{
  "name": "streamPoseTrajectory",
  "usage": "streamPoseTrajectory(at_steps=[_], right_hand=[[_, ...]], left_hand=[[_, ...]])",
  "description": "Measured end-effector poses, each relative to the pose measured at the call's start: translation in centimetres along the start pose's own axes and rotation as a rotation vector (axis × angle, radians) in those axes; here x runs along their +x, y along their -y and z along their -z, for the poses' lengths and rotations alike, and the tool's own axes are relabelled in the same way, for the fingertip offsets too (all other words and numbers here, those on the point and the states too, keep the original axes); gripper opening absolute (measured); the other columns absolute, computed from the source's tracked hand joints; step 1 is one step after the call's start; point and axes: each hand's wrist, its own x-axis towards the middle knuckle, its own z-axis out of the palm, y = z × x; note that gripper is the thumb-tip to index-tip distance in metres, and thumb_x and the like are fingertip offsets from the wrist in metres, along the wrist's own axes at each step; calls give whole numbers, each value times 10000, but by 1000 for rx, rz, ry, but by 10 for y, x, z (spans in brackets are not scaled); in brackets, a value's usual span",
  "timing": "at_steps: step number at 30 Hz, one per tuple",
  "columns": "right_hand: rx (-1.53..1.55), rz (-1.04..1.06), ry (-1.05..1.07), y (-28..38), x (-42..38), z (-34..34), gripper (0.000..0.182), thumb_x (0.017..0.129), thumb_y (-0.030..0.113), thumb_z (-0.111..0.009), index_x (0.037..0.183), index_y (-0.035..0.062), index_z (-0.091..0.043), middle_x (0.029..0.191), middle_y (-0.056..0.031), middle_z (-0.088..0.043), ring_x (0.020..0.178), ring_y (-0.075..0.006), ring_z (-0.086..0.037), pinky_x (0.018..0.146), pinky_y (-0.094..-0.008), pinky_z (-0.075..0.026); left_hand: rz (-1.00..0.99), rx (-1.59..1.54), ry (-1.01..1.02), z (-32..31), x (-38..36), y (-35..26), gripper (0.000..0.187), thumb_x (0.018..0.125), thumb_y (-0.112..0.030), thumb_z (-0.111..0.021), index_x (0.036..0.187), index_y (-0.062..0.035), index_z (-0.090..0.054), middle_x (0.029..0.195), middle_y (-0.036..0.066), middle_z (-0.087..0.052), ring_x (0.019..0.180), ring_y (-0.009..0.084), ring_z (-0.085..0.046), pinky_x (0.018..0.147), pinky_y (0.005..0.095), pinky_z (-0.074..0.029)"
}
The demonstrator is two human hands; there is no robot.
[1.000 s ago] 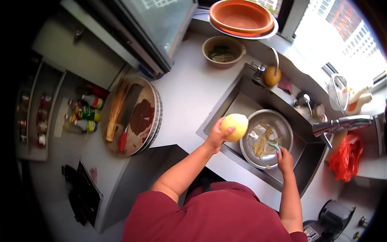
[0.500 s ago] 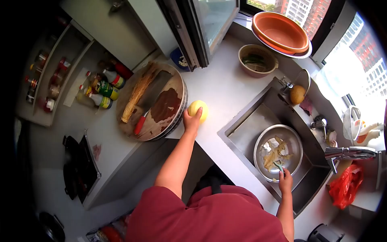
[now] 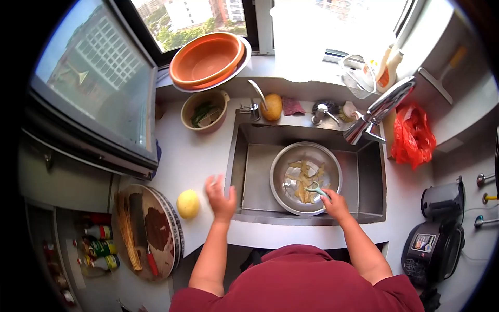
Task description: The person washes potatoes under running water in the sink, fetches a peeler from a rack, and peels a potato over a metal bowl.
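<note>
A peeled, pale yellow potato [image 3: 187, 204] rests on the white counter beside the round chopping board [image 3: 170, 244]. My left hand [image 3: 221, 200] is just right of it, at the sink's left edge, fingers apart and holding nothing. In my right hand [image 3: 336, 204] is a light green peeler [image 3: 316, 190], its head over a steel bowl [image 3: 278, 196]. Strips of peel [image 3: 301, 182] lie inside that bowl, which stands in the steel sink [image 3: 254, 166].
On the board lie a knife with a red handle [image 3: 152, 262] and a straw brush [image 3: 127, 231]. Orange basins [image 3: 208, 60] and a colander with greens [image 3: 205, 110] stand behind. A faucet [image 3: 382, 106] reaches over the sink's right end; a red bag [image 3: 413, 134] hangs beyond.
My left hand has let go of the potato and moved right, toward the sink. The view has turned right. My right hand still holds the peeler over the bowl.
</note>
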Motion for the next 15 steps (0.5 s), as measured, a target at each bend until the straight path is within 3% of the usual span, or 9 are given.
streamPoseTrajectory(at_steps=[2,6,10,12,15], right_hand=[[44,-31,-11,1,-7,0,307,873,282,-617,1142,135,-638,944,-173,-677,861,-362,-645,744,-417,-508],[201,1,-94,20,-28,7,314,875,245,-617,1144,84,-633,935,-184,-679,854,-343,-661,737,-389,-510],[265,22,-218,35,-50,21,316,874,205,-624,1151,53,-628,987,-180,-679,923,-318,-666,791,-351,-506],[321,-59,-239,39,-63,31,321,875,198,-633,1162,55,-624,1023,-169,-680,968,-304,-659,831,-342,-497],[375,-173,-280,28,-88,35,323,878,199,-636,1168,56,-622,1051,-166,-678,998,-294,-652,855,-334,-490]], left_hand=[[-156,-126,242,-40,38,-44,551,766,-136,-694,1282,-91,-505,1346,229,-370,1196,400,-440,997,439,-392],[-279,-102,267,-155,128,-79,624,775,-177,-683,1341,-89,-434,1378,278,-327,1252,435,-383,1045,451,-352],[-60,228,455,-228,221,-105,737,795,-239,-627,1431,-68,-295,1440,339,-229,1312,487,-301,1103,502,-256],[148,396,662,-253,254,-104,763,807,-271,-602,1455,-80,-247,1451,330,-227,1337,470,-277,1110,505,-241],[341,351,826,-244,271,-113,826,810,-340,-604,1486,-124,-181,1474,312,-201,1376,446,-215,1137,467,-201]])
